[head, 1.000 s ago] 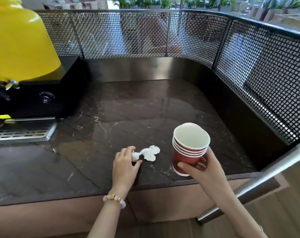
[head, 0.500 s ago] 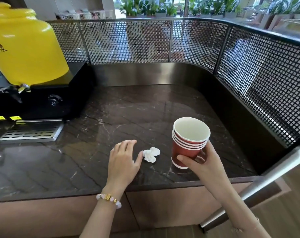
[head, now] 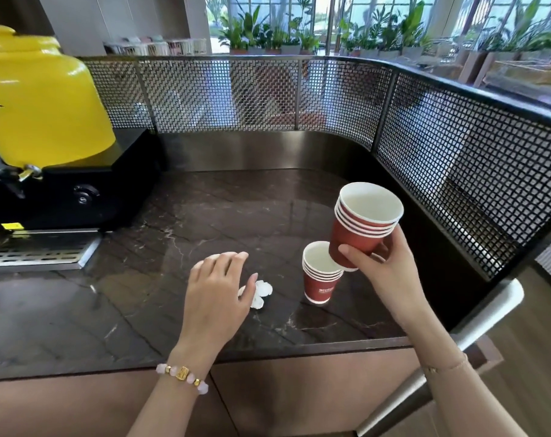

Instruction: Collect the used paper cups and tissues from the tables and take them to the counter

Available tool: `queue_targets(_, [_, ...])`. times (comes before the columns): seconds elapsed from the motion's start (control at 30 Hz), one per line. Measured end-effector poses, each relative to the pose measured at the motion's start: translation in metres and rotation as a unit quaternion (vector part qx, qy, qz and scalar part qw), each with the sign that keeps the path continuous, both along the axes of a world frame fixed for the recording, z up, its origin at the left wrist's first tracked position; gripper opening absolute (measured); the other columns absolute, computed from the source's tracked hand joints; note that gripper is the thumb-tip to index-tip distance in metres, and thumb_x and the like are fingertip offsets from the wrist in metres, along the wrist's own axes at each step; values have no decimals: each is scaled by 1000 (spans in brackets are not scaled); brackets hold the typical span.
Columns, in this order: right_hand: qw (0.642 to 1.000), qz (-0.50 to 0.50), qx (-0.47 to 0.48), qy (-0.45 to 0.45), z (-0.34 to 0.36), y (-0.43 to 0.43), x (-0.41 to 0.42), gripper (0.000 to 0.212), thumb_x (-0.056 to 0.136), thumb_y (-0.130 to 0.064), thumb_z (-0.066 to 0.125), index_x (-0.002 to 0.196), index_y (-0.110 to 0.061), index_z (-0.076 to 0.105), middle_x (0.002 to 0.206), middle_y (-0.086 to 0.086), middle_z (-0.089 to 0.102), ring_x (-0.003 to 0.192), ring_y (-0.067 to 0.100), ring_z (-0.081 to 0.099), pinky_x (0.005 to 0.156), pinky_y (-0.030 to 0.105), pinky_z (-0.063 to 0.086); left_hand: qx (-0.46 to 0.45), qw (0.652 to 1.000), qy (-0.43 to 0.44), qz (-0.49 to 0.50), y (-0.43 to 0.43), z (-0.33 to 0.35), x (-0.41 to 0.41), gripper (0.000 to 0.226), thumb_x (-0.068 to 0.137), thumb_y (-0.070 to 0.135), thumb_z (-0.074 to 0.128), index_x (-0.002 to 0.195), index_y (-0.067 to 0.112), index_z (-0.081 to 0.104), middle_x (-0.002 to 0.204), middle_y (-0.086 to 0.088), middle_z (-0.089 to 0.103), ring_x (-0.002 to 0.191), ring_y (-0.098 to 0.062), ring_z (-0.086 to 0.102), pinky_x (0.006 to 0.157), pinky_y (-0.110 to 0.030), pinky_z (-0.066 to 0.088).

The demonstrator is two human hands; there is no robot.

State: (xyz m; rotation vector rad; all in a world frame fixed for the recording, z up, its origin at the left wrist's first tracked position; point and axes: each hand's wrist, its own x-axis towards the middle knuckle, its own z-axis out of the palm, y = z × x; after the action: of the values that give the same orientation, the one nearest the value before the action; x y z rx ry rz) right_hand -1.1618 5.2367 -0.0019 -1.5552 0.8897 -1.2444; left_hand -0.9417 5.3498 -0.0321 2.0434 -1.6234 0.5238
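On the dark bench (head: 204,209) a standing cup stack (head: 319,280) rests upright, seemingly delivered. The right hand (head: 384,272) curls round a second cup stack (head: 362,225), tilted just above and right of it, probably to nest it or set it alongside. Just left of the standing cup stack lies a crumpled tissue (head: 263,293), with the left hand (head: 217,291) over its edge, fingers loosely spread and gripping nothing; whether they touch cannot be told.

This looks like a self-service drinks counter (head: 220,216) in a café or canteen. A big yellow tapped dispenser (head: 40,99) and steel drip tray (head: 37,252) sit at the left edge of the dark marble counter, stacked red paper cups (head: 319,287) near its right edge. A perforated metal screen (head: 220,93) backs it, potted plants (head: 267,36) beyond.
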Motion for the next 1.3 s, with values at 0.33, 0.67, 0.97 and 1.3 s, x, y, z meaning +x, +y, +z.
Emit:
queue_targets(0.33, [998,49,34,32,-35,-35,25,62,67,-13,84,111,-41,51,106,-23,66,101,-5,62,74,8,49,18,1000,2,13,4,11,-9,37,83,34,52,109,11,65,103,-5,68,97,-28,62,86,-42,48])
queue_targets(0.67, [990,80,101,64,-59,-35,26,63,51,-36,85,103,-48,53,106,-21,67,99,-3,63,80,20,49,32,999,21,28,10,6,-12,44,87,39,40,109,10,64,103,-4,67,97,-27,62,86,-43,49])
queue_targets(0.97, [988,95,108,53,-62,-30,21,78,59,-19,85,125,-32,46,126,-7,56,109,-1,58,87,15,49,23,999,12,29,11,6,-17,42,87,38,41,109,10,64,102,-4,67,96,-26,62,86,-42,48])
queue_targets(1.3, [990,51,23,129,-49,-20,16,96,67,-26,81,147,-27,27,147,-11,36,128,-2,36,87,-3,29,0,1000,-2,10,15,14,-12,43,87,38,40,110,11,64,102,-4,67,96,-26,62,86,-42,47])
